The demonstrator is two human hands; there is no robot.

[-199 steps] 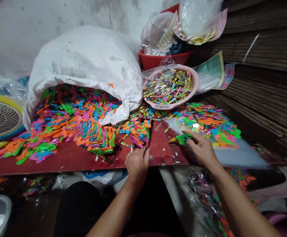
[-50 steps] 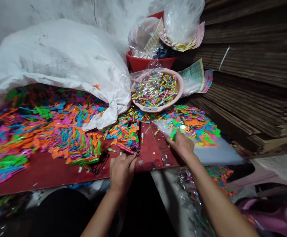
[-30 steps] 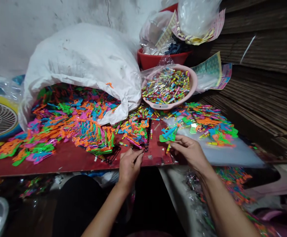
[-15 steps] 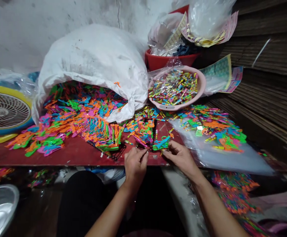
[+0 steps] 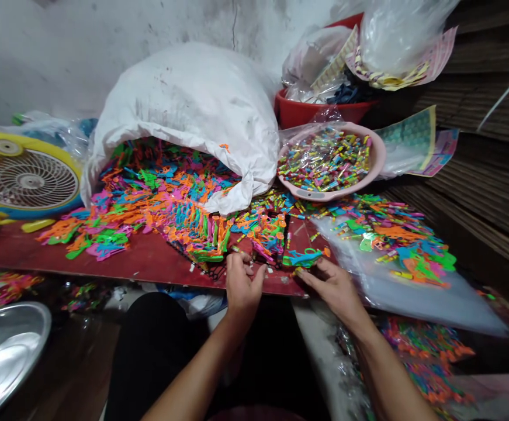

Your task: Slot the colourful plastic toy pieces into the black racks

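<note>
My left hand (image 5: 242, 287) is at the table's front edge, thumb apart from its curled fingers. Its fingertips are at a small printed tube (image 5: 240, 249), and no firm grip shows. To the right, my right hand (image 5: 331, 285) is closed, with a small yellow piece (image 5: 297, 271), probably a printed tube, at its thumb tip. Just beyond these fingers lies a blue plastic toy piece (image 5: 304, 257) with green and orange parts around it. Between the hands is a pile of colourful plastic pieces (image 5: 269, 237) by a black rack. Another row of pieces (image 5: 213, 237) stands in a black rack at the left.
A white sack (image 5: 184, 88) spills plastic pieces across the red table (image 5: 149, 269). Behind my right hand stands a pink basin (image 5: 379, 155) of printed tubes. Clear plastic bags (image 5: 412, 304) lie at the right under more pieces. A yellow fan (image 5: 30, 181) stands left.
The view has shifted, so the scene sits further right. My left hand has moved forward and left to the small tube, its thumb spreading. My right hand stays beside the blue piece.
</note>
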